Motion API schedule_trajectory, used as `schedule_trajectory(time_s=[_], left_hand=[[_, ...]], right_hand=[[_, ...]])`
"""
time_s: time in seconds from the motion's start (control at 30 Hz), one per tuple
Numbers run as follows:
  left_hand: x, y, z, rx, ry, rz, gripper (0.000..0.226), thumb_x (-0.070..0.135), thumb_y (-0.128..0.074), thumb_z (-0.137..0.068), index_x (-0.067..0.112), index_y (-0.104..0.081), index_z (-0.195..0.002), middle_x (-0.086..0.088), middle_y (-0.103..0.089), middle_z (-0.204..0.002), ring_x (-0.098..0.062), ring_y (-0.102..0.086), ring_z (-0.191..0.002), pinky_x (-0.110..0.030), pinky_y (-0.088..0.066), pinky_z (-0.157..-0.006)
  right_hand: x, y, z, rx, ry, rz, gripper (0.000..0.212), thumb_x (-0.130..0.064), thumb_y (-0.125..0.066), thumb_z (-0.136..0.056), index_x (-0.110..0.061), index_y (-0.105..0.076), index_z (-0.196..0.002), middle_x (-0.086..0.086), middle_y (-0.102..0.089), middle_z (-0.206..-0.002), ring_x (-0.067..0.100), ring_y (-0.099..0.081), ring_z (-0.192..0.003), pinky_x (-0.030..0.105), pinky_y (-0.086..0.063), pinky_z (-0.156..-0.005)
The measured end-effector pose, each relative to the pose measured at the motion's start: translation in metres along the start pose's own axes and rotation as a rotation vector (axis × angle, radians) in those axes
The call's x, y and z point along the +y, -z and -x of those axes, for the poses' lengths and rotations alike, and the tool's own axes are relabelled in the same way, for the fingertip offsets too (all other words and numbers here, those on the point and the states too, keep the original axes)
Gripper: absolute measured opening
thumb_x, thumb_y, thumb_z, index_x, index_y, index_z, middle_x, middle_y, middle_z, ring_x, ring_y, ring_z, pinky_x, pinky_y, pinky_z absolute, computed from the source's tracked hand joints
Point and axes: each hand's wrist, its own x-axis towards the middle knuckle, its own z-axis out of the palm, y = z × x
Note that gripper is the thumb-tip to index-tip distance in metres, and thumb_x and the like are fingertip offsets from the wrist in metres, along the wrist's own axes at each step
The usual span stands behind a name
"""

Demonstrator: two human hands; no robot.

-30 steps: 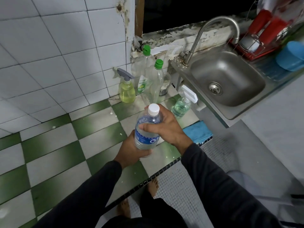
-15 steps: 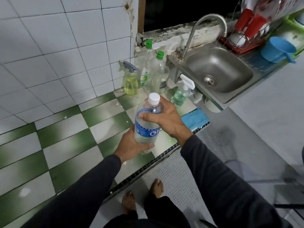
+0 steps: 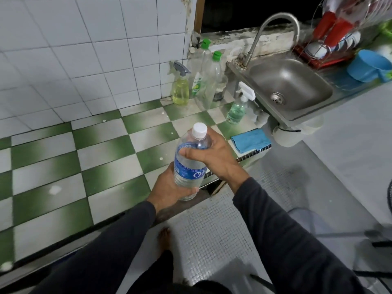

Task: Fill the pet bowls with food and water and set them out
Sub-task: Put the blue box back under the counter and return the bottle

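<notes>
Both hands are wrapped around one water bottle (image 3: 191, 166), held upright in the air above the front edge of the counter (image 3: 106, 166). The left hand (image 3: 169, 187) cups the lower body and base from behind, fingers curled under it. The right hand (image 3: 214, 158) is closed over the shoulder just below the white cap (image 3: 199, 130), thumb lying across the front. The cap is on, and the bottle looks nearly full of clear water.

No pet bowl shows anywhere in this view, so the water has yet to reach its target; I judge the filling step as not begun.

Beyond the hands, a folded blue cloth (image 3: 250, 140) lies at the counter's corner, with a green spray bottle (image 3: 236, 111) just behind it. Further back a yellow spray bottle (image 3: 180, 90) and two green-capped bottles (image 3: 209, 77) stand against the tiled wall. The steel sink (image 3: 288, 85) sits to the right under its tap (image 3: 275, 32), and a blue scoop (image 3: 364, 66) rests past it.

Risks from here: squeezing the thin plastic while the cap comes off could push water out over the hands and onto the floor beside the bare feet (image 3: 165, 236), making it slippery. A wet left grip could also let the heavy bottle slide.
</notes>
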Motion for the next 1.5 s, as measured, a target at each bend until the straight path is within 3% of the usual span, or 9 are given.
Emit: schedule_trajectory(time_s=[0.1,0.2,0.43,0.5,0.57,0.8,1.03,1.27,1.5], left_hand=[[-0.005,-0.012,0.032,0.023,0.012,0.014,0.086,0.035,-0.098,-0.065,0.039,-0.052,-0.137,0.020,-0.070,-0.126,-0.004,-0.068,-0.113,-0.037,-0.057,-0.100],[-0.009,-0.022,0.064,0.026,0.004,0.015,0.088,0.036,-0.097,-0.067,0.038,-0.050,-0.141,0.016,-0.068,-0.131,-0.006,-0.067,-0.118,-0.040,-0.055,-0.102],[-0.020,-0.026,0.142,0.078,0.022,0.046,0.085,0.024,-0.098,-0.069,0.028,-0.053,-0.141,0.011,-0.069,-0.131,-0.009,-0.067,-0.118,-0.033,-0.057,-0.100],[-0.023,-0.022,0.164,0.100,0.024,0.063,0.083,0.019,-0.096,-0.070,0.026,-0.054,-0.141,0.012,-0.070,-0.129,-0.008,-0.068,-0.117,-0.025,-0.057,-0.097],[-0.031,-0.016,0.186,0.117,0.044,0.058,0.082,0.020,-0.096,-0.070,0.026,-0.055,-0.140,0.012,-0.070,-0.128,-0.008,-0.068,-0.117,-0.028,-0.057,-0.098],[-0.065,0.012,0.253,0.204,0.120,0.058,0.086,0.027,-0.097,-0.069,0.035,-0.051,-0.141,0.013,-0.069,-0.130,-0.007,-0.067,-0.117,-0.034,-0.056,-0.099],[-0.106,0.051,0.317,0.261,0.179,0.053,0.089,0.030,-0.098,-0.066,0.036,-0.050,-0.140,0.015,-0.069,-0.128,-0.004,-0.067,-0.115,-0.035,-0.058,-0.098],[-0.147,0.091,0.369,0.277,0.218,0.036,0.081,0.031,-0.097,-0.068,0.031,-0.054,-0.136,0.013,-0.071,-0.125,-0.007,-0.069,-0.113,-0.039,-0.060,-0.096],[-0.181,0.104,0.390,0.287,0.280,-0.038,0.075,0.053,-0.093,-0.068,0.038,-0.057,-0.133,0.018,-0.070,-0.124,0.000,-0.067,-0.111,-0.034,-0.059,-0.096]], right_hand=[[0.006,-0.002,0.028,-0.033,0.008,0.009,0.049,-0.022,-0.091,-0.070,-0.011,-0.065,-0.110,0.006,-0.074,-0.102,0.020,-0.073,-0.095,0.034,-0.061,-0.085],[0.013,-0.006,0.057,-0.061,0.009,0.029,0.048,-0.024,-0.092,-0.069,-0.016,-0.066,-0.109,0.002,-0.075,-0.101,0.016,-0.073,-0.093,0.035,-0.061,-0.085],[0.020,-0.036,0.117,-0.135,0.001,0.045,0.051,-0.031,-0.092,-0.065,-0.019,-0.067,-0.107,0.001,-0.075,-0.102,0.017,-0.074,-0.094,0.041,-0.061,-0.087],[0.021,-0.048,0.132,-0.168,-0.009,0.048,0.049,-0.028,-0.092,-0.068,-0.020,-0.066,-0.109,-0.001,-0.075,-0.103,0.014,-0.073,-0.093,0.036,-0.062,-0.084],[0.023,-0.062,0.145,-0.208,-0.014,0.056,0.049,-0.027,-0.092,-0.070,-0.022,-0.065,-0.111,-0.002,-0.074,-0.104,0.012,-0.073,-0.094,0.031,-0.061,-0.081],[0.032,-0.124,0.180,-0.310,-0.029,0.088,0.059,-0.043,-0.090,-0.063,-0.026,-0.064,-0.113,-0.004,-0.073,-0.107,0.014,-0.072,-0.098,0.040,-0.062,-0.085],[0.039,-0.195,0.220,-0.355,-0.056,0.071,0.053,-0.032,-0.093,-0.067,-0.028,-0.065,-0.112,-0.006,-0.072,-0.107,0.011,-0.070,-0.099,0.027,-0.059,-0.080],[0.052,-0.265,0.247,-0.396,-0.088,0.038,0.054,-0.027,-0.094,-0.067,-0.025,-0.066,-0.113,-0.007,-0.074,-0.106,0.012,-0.071,-0.100,0.028,-0.060,-0.081],[0.079,-0.301,0.250,-0.449,-0.116,0.058,0.051,-0.025,-0.093,-0.068,-0.025,-0.065,-0.111,-0.007,-0.073,-0.105,0.010,-0.070,-0.100,0.027,-0.060,-0.081]])
